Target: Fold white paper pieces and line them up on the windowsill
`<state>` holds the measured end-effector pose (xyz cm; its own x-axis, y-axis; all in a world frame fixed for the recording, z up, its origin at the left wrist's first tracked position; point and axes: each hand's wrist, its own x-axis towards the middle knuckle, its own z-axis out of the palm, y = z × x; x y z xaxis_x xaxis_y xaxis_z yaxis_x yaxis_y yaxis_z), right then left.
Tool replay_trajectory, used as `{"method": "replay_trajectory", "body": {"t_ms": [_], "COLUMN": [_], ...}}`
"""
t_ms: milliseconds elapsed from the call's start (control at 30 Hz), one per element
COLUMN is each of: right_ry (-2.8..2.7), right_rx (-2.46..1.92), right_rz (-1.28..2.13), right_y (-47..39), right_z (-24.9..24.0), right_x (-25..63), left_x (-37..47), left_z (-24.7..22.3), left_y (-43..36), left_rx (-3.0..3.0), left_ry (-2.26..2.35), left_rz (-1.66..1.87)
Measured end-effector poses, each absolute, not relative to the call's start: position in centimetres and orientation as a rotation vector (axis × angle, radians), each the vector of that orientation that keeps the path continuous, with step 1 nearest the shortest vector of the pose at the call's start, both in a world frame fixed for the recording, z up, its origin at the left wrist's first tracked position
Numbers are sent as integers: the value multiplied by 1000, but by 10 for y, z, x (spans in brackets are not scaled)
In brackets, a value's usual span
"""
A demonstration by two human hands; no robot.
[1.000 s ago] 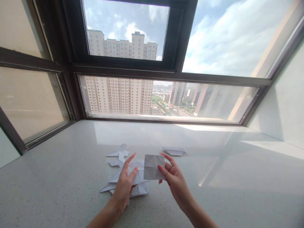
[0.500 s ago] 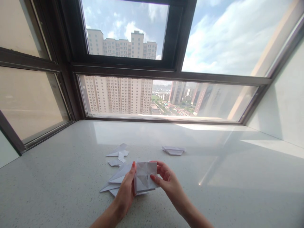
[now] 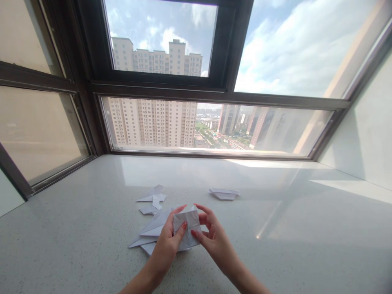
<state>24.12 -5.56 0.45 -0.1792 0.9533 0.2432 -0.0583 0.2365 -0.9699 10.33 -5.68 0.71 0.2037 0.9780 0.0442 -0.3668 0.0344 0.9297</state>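
Between my two hands is a small square of folded white paper (image 3: 192,220), creased across its middle. My left hand (image 3: 170,241) grips its left side, the thumb pressed on the front face and the fingers behind. On the right edge my right hand (image 3: 216,234) pinches it, thumb in front and index finger at the top corner. Directly behind and below my left hand lie larger pointed folded papers (image 3: 153,228), partly covered by that hand and the held square.
Two smaller folded paper shapes, one upper (image 3: 155,193) and one lower (image 3: 149,209), rest beyond the pile. A boat-like folded paper (image 3: 224,194) lies farther right on the speckled white sill (image 3: 294,228). Dark window frames (image 3: 214,154) border the sill at the back.
My left thumb has moved from the square's left edge onto its front face. The square has tilted, and my right index finger has risen to its top corner.
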Motion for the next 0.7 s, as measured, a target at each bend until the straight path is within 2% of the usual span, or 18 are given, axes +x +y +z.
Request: {"method": "replay_trajectory", "body": {"t_ms": [200,433,700], "right_ry": [-1550,-1498,-1400], "right_rx": [-1025,-1073,-1032], "right_rz": [958,900,1199], "right_y": [-56,-54,-46], "right_z": [1,-1,-6], "right_x": [243,244,245], "left_x": [101,103,101], "left_z": [9,15,13], "left_y": [-57,-59,-61], "left_rx": [1080,1086,1230], "left_ry": [836,903,881], "left_rz": [1238,1390,1255]}}
